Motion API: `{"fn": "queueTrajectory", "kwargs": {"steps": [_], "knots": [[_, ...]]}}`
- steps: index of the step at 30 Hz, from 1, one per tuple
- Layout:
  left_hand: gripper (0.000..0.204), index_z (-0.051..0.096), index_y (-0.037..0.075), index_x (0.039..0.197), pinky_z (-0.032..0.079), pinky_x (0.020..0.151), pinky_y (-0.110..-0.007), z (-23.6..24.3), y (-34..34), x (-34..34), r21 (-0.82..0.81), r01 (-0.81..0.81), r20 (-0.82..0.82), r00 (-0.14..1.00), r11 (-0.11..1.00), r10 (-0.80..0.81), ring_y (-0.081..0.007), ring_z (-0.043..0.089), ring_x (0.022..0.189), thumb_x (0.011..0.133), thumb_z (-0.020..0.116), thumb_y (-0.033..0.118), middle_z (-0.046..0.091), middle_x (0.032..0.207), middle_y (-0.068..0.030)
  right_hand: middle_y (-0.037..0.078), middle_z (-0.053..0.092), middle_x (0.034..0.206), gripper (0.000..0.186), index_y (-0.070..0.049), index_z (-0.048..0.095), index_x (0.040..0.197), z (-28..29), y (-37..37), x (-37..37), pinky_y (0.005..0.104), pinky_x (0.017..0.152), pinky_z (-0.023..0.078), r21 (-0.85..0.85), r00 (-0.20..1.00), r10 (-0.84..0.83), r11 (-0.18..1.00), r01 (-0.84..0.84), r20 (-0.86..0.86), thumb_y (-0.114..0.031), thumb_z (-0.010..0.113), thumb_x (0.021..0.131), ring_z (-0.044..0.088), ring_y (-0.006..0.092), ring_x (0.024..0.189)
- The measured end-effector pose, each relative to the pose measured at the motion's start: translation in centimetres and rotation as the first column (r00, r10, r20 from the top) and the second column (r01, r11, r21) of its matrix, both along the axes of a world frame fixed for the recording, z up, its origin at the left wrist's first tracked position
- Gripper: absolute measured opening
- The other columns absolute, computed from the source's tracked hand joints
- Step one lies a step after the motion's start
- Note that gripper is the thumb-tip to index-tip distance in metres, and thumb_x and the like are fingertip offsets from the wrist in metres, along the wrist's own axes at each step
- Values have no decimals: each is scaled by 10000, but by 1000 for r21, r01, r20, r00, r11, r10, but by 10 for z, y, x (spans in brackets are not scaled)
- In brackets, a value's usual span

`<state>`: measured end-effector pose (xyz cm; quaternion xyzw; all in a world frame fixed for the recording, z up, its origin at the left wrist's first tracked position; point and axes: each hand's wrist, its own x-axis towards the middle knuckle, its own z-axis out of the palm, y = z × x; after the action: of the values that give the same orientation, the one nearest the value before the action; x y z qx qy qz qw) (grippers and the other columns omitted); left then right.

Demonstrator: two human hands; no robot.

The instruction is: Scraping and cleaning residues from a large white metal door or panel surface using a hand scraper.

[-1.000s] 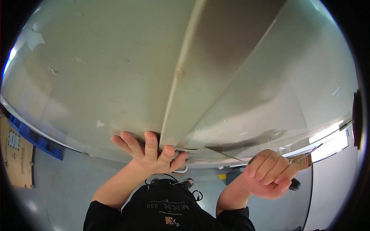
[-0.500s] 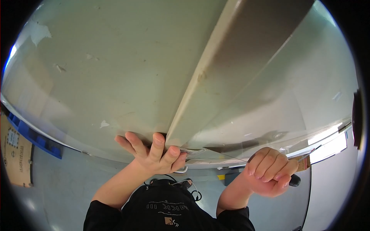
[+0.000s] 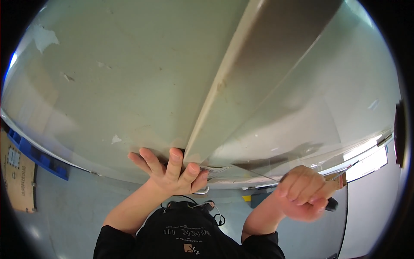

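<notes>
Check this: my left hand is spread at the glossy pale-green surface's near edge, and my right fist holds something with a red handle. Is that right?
Only the colour is wrong: the head view shows a rounded black handle in your right fist. The rest stands.

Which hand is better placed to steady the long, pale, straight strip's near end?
Left hand, probably: it's open beside the strip; the right hand, farther off, grips a black-handled tool.
</notes>
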<state>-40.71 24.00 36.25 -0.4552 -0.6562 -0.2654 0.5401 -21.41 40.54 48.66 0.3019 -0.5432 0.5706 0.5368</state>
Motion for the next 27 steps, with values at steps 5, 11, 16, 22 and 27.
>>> {"fn": "queueTrajectory", "kwargs": {"steps": [5, 11, 16, 22, 27], "knots": [[906, 56, 124, 1682, -42, 1138, -792, 0, 0, 0, -2, -6, -5, 1000, 1000, 6, -672, -13, 1492, 990, 408, 592, 118, 1688, -319, 53, 475, 576, 292, -78, 426, 817, -2, 1, 1, 342, 403, 443, 10, 999, -3, 1000, 2, 50, -177, 618, 1014, 454, 180, 432], [910, 60, 123, 1681, -39, 1136, -795, 0, 1, 2, -1, -12, -3, 1000, 1000, 12, -680, -4, 1486, 989, 409, 601, 121, 1685, -324, 52, 475, 577, 277, -78, 422, 820, -4, -1, -5, 344, 402, 444, -14, 999, 6, 1000, -5, 43, -151, 607, 1012, 441, 182, 418], [903, 72, 128, 1681, -33, 1137, -797, 1, -1, 2, -4, -20, -7, 1000, 1000, 20, -674, 0, 1490, 988, 406, 601, 124, 1688, -317, 55, 475, 579, 278, -77, 424, 819, -3, -2, -3, 337, 401, 442, 13, 1000, 7, 1000, -7, 27, -159, 599, 1018, 434, 176, 413], [714, 182, 277, 1678, -52, 1155, -790, -1, 9, 6, 144, -1, 67, 998, 990, -8, -633, 92, 1508, 1032, 329, 546, 208, 1722, -135, 59, 471, 580, 259, -79, 424, 820, 0, -3, -1, 326, 397, 438, 15, 1000, 5, 1000, -5, 16, -144, 587, 1010, 439, 169, 412], [907, 80, 138, 1683, -26, 1138, -798, 0, 1, 2, 14, -17, -10, 1000, 1000, 18, -664, 4, 1497, 979, 405, 608, 130, 1692, -303, 61, 475, 581, 238, -78, 426, 819, -2, -4, -4, 329, 392, 435, 15, 999, 32, 999, -33, 28, -119, 589, 988, 442, 169, 412]]}}
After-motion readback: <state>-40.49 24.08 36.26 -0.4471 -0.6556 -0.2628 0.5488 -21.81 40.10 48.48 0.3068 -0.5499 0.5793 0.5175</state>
